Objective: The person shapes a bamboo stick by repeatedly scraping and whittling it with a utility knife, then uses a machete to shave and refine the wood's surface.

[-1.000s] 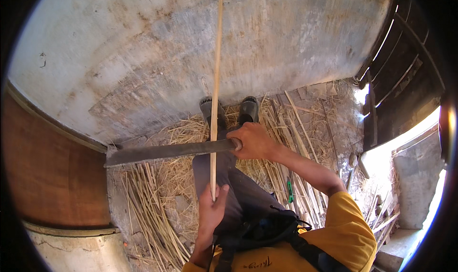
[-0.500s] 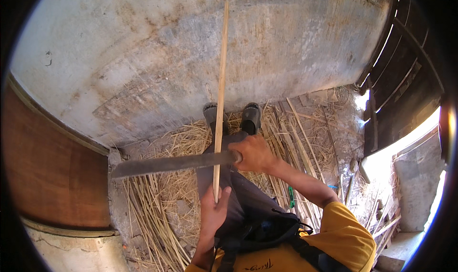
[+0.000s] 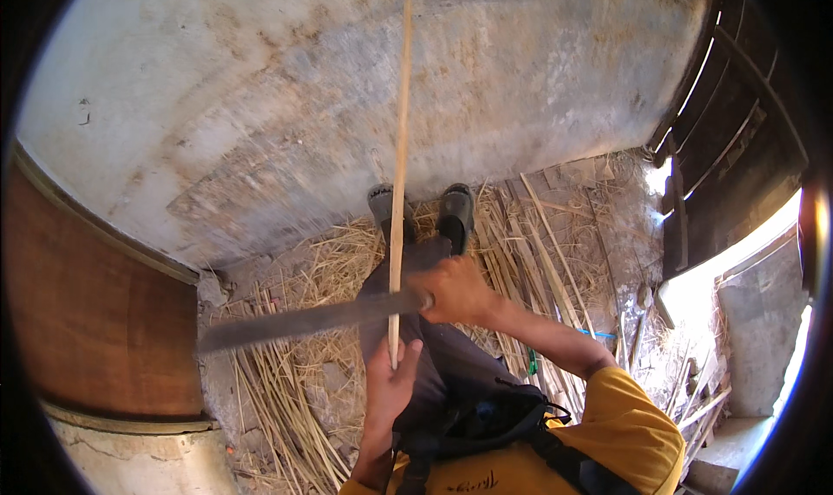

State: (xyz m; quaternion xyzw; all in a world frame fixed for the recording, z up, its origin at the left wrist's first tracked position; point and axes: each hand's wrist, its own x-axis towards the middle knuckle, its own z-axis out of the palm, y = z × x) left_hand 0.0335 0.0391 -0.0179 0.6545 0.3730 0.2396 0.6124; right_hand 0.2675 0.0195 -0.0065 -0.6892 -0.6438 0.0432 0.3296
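Note:
My left hand (image 3: 390,380) is closed round the near end of a long, pale bamboo strip (image 3: 400,157), which stretches away from me toward the wall. In my right hand (image 3: 460,291) is the handle of a machete (image 3: 304,321), with my fingers wrapped round it. The long dark blade points left and lies across the strip a little beyond my left hand. Motion smears the blade slightly, and whether its edge touches the strip I cannot tell. Most of the handle is hidden by my right fist.
A stained wall (image 3: 347,87) rises in front of my boots (image 3: 455,213). Split strips lie in bundles on the floor, left (image 3: 286,399) and right (image 3: 538,261), among shavings (image 3: 338,256). A brown wooden panel (image 3: 104,321) stands at left, dark boards (image 3: 729,148) at right.
The machete blade has moved down the strip toward my left hand, its tip dropping lower. My right hand has come slightly nearer to me. My left hand keeps its hold in place.

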